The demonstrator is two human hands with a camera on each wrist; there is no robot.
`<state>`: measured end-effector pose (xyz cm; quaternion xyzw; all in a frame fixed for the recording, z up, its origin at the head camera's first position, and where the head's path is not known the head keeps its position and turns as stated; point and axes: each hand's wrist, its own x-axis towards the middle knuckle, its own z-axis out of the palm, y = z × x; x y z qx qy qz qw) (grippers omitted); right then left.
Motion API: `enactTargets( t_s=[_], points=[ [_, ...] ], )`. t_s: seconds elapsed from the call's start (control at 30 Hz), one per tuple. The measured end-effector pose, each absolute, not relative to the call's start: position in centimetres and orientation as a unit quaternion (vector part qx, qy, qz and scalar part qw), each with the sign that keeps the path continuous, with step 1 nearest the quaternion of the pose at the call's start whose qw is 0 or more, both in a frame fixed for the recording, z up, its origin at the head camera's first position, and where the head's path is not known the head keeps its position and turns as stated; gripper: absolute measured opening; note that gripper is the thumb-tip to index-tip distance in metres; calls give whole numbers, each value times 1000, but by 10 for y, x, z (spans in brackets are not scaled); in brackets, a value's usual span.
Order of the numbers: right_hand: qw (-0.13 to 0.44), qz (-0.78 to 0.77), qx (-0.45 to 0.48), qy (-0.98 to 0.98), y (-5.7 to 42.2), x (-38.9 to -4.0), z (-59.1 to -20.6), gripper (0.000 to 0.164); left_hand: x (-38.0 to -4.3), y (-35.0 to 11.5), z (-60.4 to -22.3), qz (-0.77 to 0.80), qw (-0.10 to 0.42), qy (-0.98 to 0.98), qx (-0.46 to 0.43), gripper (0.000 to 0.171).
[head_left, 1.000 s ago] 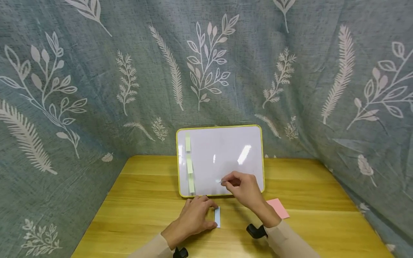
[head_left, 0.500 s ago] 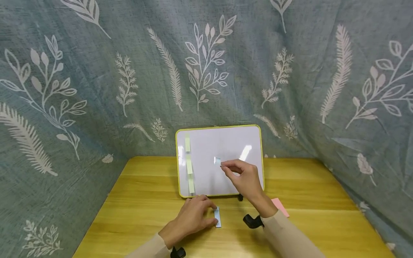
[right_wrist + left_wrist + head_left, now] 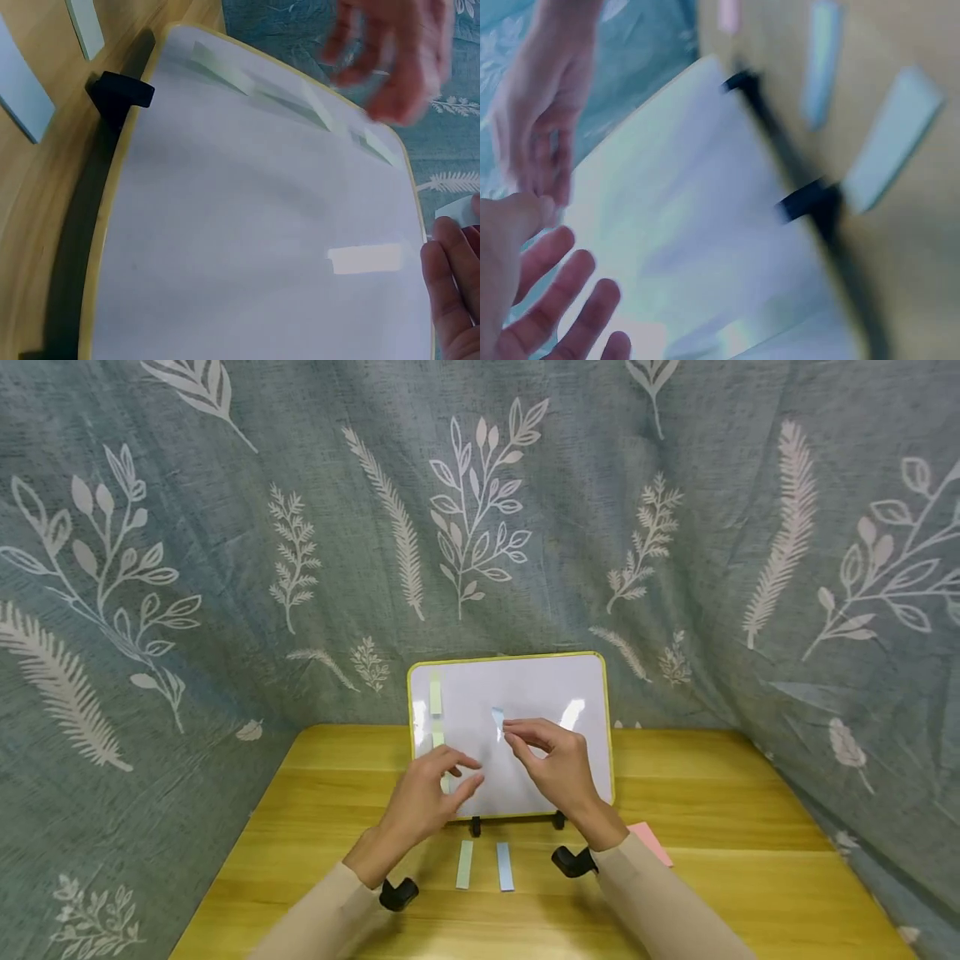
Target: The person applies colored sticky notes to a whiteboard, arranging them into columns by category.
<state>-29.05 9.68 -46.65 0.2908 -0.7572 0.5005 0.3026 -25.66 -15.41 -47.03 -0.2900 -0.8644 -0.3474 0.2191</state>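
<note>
My right hand (image 3: pixel 558 768) pinches a small light blue sticky note (image 3: pixel 497 716) in front of the whiteboard (image 3: pixel 540 689). In the right wrist view only part of that note (image 3: pixel 454 211) shows, at the fingertips. My left hand (image 3: pixel 420 793) is raised before the board's lower left, thumb and fingers apart, holding nothing; it blurs in the right wrist view. Pale green sticky notes (image 3: pixel 436 693) run down the board's left side, the lower ones partly hidden by my left hand. On the table lie a narrow green sticky-note pad (image 3: pixel 465 864) and a narrow blue sticky-note pad (image 3: pixel 505 867).
A pink sticky-note pad (image 3: pixel 651 842) lies to the right, partly covered by my right forearm. Black feet (image 3: pixel 558 820) hold the tilted board on the wooden table (image 3: pixel 697 793). A patterned curtain (image 3: pixel 555 527) hangs behind and at both sides.
My left hand has let go of the blue pad and risen toward the board, uncovering the green pad. My right hand has lifted the blue note upward and slightly left.
</note>
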Motion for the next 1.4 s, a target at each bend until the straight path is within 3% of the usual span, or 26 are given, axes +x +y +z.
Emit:
enactTargets(
  t_s=[0.2,0.5,1.4],
  points=[
    [338,471,289,-762,91,-301,-465,14,-293,-157,-445,-372,290,-840,-268,18],
    [363,452,278,-766,81,-313,-460,11,-330,-156,-422,-344,335,-845,-234,27],
    [399,423,275,-766,61,-352,-455,14,-369,-149,-402,-263,285,-906,-169,47]
  ],
)
